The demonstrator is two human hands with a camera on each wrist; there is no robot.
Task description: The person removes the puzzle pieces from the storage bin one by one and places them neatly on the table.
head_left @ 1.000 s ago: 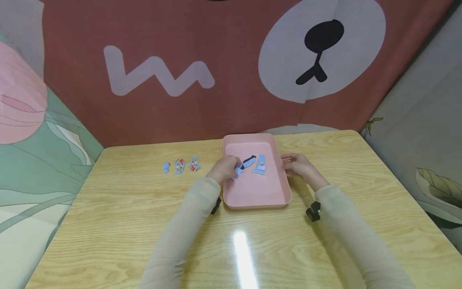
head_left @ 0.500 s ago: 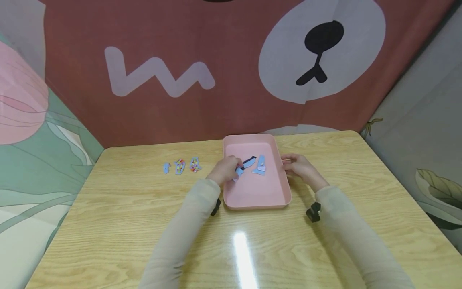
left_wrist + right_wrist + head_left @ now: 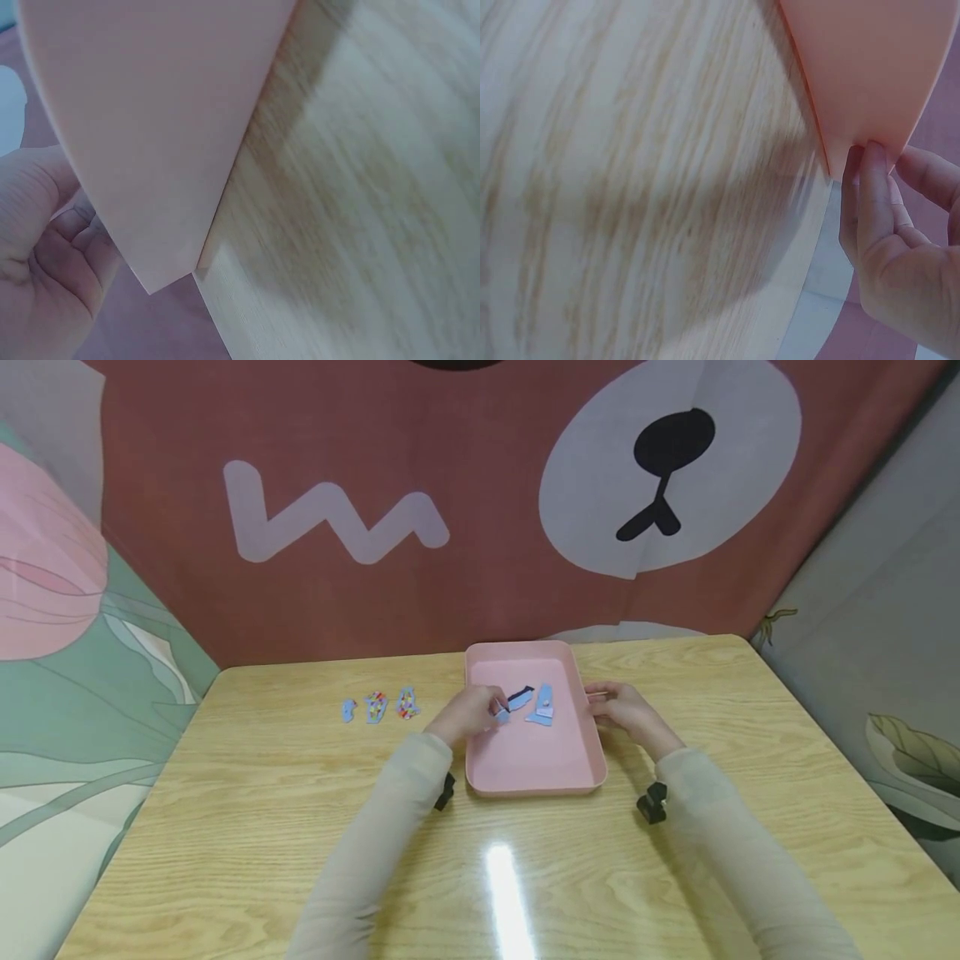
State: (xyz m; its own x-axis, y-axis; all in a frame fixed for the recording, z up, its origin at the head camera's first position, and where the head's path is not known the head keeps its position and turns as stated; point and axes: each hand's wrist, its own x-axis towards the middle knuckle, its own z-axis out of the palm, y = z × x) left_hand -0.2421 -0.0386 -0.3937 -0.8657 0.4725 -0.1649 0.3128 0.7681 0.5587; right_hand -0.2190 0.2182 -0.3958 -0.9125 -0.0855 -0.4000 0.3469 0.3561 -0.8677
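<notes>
In the head view my left hand (image 3: 468,712) reaches over the left rim of a pink tray (image 3: 536,764). Its thumb and fingertips pinch a flat light-blue piece (image 3: 502,716), partly hidden by the fingers. Beside it in the tray lie a blue piece with a dark edge (image 3: 521,697) and a small overlapping group of blue pieces (image 3: 543,706). My right hand (image 3: 626,712) is outside the tray's right wall, fingertips touching it. In the right wrist view, the right fingers (image 3: 875,199) rest fairly straight against that wall. The left wrist view hides the left fingertips behind the tray wall.
Left of the tray, on the wooden table (image 3: 262,827), lie a small blue piece (image 3: 348,710) and two blue pieces with multicoloured patches, a middle one (image 3: 376,707) and a right one (image 3: 407,703). Behind the table hangs a reddish-brown printed cloth (image 3: 337,610).
My left fingers have shifted slightly and the pinched blue piece shows at a different angle, a little to the right. The right hand stays at the tray wall. The head view has tilted slightly.
</notes>
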